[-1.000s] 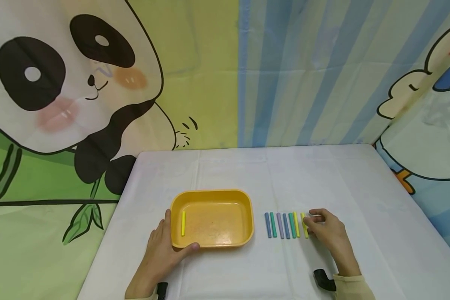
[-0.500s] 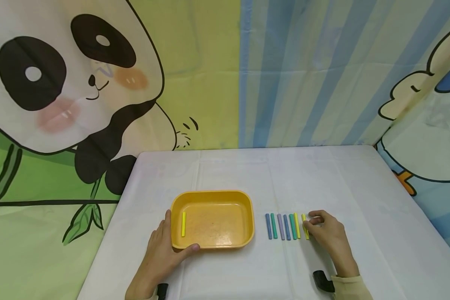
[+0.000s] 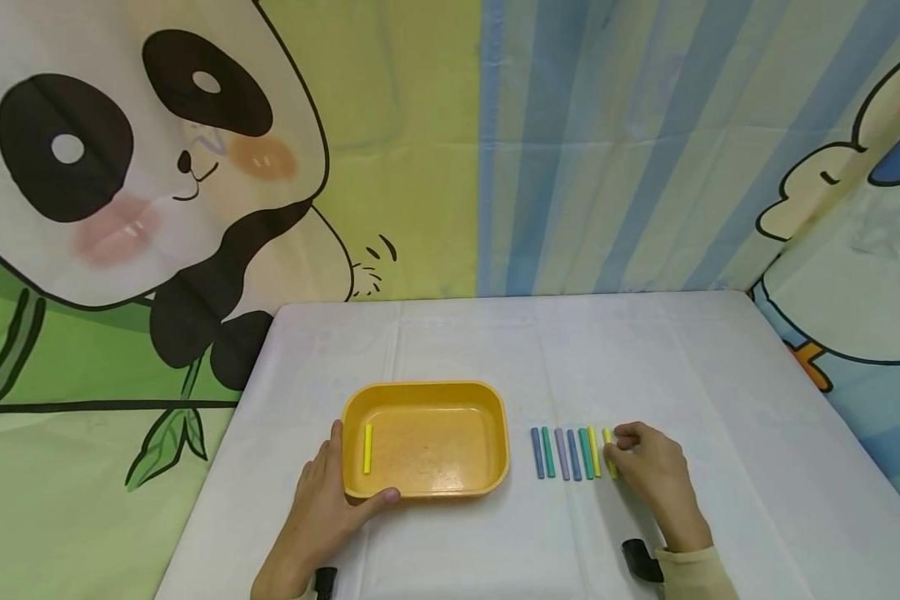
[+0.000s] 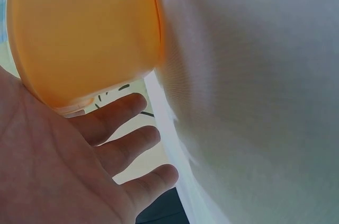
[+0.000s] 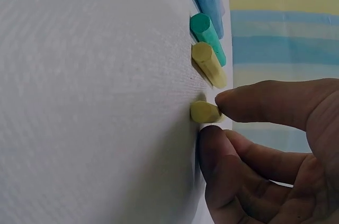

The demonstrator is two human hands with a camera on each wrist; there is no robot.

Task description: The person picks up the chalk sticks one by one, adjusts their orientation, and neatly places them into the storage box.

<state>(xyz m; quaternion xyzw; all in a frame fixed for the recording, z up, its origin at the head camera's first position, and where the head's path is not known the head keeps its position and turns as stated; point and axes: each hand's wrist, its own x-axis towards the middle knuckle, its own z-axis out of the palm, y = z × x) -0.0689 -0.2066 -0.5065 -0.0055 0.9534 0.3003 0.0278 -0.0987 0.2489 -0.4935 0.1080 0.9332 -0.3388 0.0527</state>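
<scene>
My left hand (image 3: 315, 508) rests against the left front corner of a yellow tray (image 3: 442, 442), thumb along its near edge. In the left wrist view, the fingers are spread and fairly straight beside the tray wall (image 4: 85, 33). A yellow chalk stick (image 3: 367, 450) lies inside the tray at its left. Right of the tray, my right hand (image 3: 656, 483) pinches the rightmost yellow chalk stick (image 5: 204, 112) between thumb and fingertips, low at the white cloth. That stick sits a little apart from the row, its near part partly covered by the hand in the head view.
Between tray and right hand, several chalk sticks stand side by side in a row: blue (image 3: 537, 454), green (image 3: 548, 452), purple (image 3: 562, 454) and yellow (image 3: 594, 452) among them. A white cloth (image 3: 480, 342) covers the table. Printed curtains (image 3: 412, 150) hang behind it.
My right hand has shifted very slightly left at the rightmost yellow chalk stick. My left hand, the tray and the row of chalk stay in place.
</scene>
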